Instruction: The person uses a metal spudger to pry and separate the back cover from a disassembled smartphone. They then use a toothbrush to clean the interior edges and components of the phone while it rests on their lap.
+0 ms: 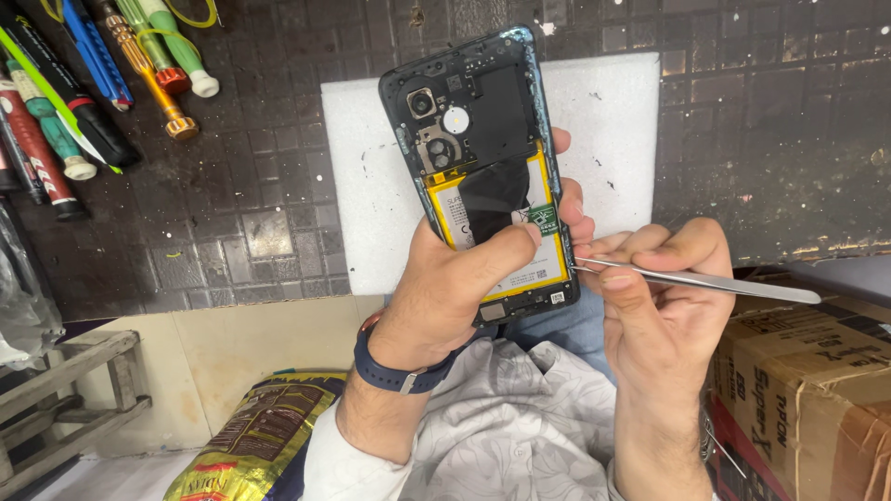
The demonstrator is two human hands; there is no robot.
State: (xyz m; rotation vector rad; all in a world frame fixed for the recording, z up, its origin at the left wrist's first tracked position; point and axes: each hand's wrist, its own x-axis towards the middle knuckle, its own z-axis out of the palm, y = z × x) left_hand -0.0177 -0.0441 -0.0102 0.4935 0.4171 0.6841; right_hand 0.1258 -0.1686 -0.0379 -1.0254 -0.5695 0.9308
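Over white foam pad [613,121] | left hand [445,297] fingers clamped on opened glossy phone [483,167] | right hand [659,306] fingers pinching slim steel tweezers [705,281]

Dark workbench, as I see it from above

I see a dark gridded bench [241,186] carrying a white foam pad [613,121] near its front edge and a cluster of coloured screwdrivers [102,65] at its far left corner.

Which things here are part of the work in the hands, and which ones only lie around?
In use:
- opened phone, held in the left hand
- metal tweezers, held in the right hand, tip at the phone's edge
- white foam pad under the phone

Lying about:
- screwdrivers at the top left
- cardboard box
- yellow bag
- wooden stool
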